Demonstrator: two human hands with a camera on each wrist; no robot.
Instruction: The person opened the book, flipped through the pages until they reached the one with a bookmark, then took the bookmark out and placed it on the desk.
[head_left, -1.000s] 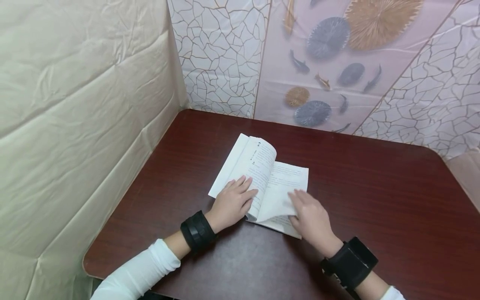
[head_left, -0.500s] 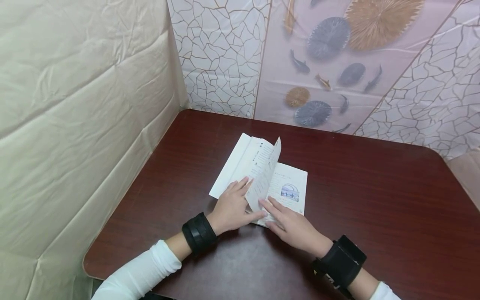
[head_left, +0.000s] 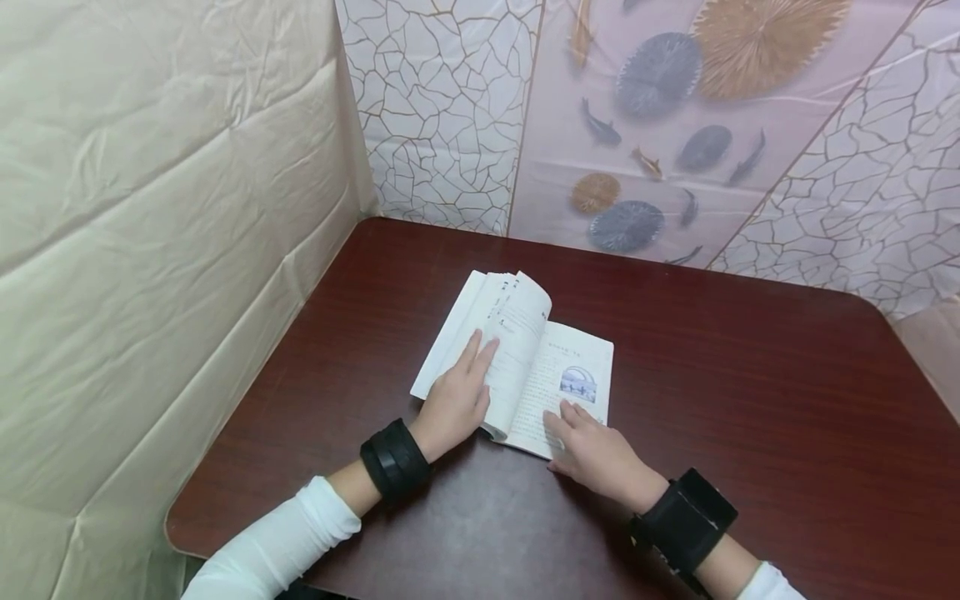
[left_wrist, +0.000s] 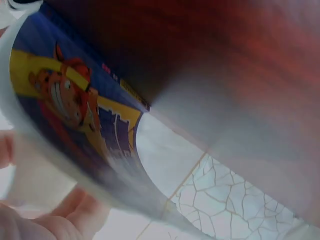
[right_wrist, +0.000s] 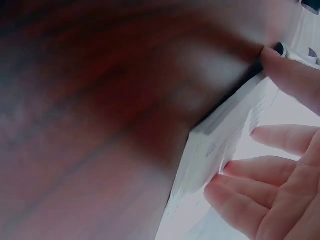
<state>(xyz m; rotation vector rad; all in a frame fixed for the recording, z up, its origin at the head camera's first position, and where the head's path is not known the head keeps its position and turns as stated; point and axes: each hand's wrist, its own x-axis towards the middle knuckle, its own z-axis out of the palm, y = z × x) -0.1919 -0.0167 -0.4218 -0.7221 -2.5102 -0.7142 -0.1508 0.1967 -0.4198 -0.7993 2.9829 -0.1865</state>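
The book [head_left: 519,362] had its lifted leaf [head_left: 528,310] laid left, that turn finished, we judged, left hand [head_left: 455,404] straight-fingered, right hand [head_left: 600,454] relaxed.

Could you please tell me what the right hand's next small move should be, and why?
Probably the right hand should lift the right-hand page by its lower edge: that page lies open with the hand over its lower part, while the left hand rests on the left-hand pages.
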